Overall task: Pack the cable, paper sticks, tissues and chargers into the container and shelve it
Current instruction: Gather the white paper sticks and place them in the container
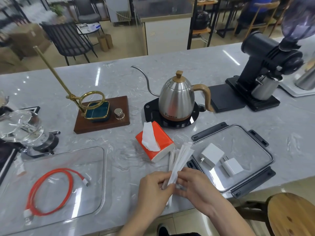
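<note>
Marble tabletop point(187, 65) lies under my left hand point(153, 189) and right hand point(196, 186), both pinching the paper sticks point(179, 160) in one grip. Their long axis runs from that grip up and away, tips fanned toward the tissues point(156, 142) just beyond.

Bright, even indoor light falls from overhead, leaving white streaks of glare on the glossy bench point(187, 68) beyond the hands and on the clear lid point(252, 169) just to the right of the right hand point(192, 183). Shadows are soft and faint. The fingers show slight motion blur. The wide lens bows the bench edge, and the room far behind looks soft and smeared.
</note>
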The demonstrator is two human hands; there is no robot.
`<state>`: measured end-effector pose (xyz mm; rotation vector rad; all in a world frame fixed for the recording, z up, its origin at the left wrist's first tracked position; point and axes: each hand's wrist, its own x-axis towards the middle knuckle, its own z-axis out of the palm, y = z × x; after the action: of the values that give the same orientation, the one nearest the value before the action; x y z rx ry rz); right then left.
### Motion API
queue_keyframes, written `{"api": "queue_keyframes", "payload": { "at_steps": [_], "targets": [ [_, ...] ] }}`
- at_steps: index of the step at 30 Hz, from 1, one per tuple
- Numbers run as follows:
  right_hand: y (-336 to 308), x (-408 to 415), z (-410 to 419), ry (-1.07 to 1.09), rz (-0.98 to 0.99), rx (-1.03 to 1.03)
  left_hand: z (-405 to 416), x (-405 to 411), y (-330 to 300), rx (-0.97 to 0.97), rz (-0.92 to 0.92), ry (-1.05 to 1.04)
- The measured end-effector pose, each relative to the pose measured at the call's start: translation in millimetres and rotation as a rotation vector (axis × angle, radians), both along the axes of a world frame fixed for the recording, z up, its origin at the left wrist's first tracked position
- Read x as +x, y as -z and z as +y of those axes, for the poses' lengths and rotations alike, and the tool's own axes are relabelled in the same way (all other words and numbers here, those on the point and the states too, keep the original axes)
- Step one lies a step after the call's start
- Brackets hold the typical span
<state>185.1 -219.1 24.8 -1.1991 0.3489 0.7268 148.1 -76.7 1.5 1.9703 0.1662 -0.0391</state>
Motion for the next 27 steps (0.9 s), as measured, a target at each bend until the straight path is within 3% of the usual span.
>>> {"api": "queue_keyframes", "payload": {
  "at_steps": [8, 14, 20, 27],
  "targets": [
    [5, 3, 3, -0.079, -0.051, -0.035, 2, -4, 4, 0.032, -0.056, 0.029],
    [11, -5, 12, -0.07, -0.196, -0.236, 1, -5, 4, 0.024, -0.088, 0.01],
    [6, -9, 12, -0.051, -0.253, -0.288, 4, 0, 8, -0.164, -0.011, -0.02],
    [5, -6, 9, 0.086, -0.126, -0.094, 8, 5, 11, -0.413, 0.111, -0.026]
  ]
}}
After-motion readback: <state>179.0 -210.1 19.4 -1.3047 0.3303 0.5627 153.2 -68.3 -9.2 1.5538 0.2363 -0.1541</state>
